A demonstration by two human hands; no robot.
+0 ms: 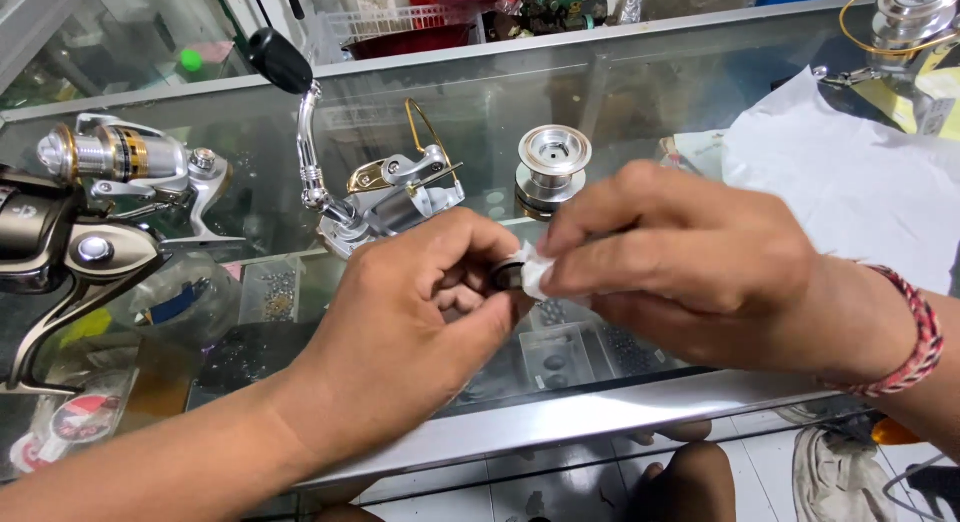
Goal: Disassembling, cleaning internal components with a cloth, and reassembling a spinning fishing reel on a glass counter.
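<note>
Two bare hands meet above the near edge of a glass counter [620,82]. The left hand [410,322] curls its fingers and thumb tightly around a small dark round part [505,275], of which only a sliver of rim shows between the fingertips. The right hand [680,267] pinches a crumpled white tissue [535,272] against that part, fingers pressed together over the soft wad; a braided red and white bracelet [915,347] circles its wrist. The part sits at the centre of the scene, held in the air between both hands and just above the counter's metal front rail [600,412].

Beyond the hands, on the smooth, reflective glass, lies a silver reel body [385,207] with a polished crank arm, a black knob [280,60] and a thin gold wire bail. Just right of it stands a separate metal spool [553,167], cylindrical with a flared, machined lip. At far left rests a complete fishing reel [120,162] in silver with gold bands, and nearer, at the left edge, a larger dark grey reel [60,252] with a matte curved frame. A flat white sheet of paper [850,182] covers the right part of the counter, with another shiny reel [905,27] at the far right corner. Small boxes of tackle show dimly through the glass below.
</note>
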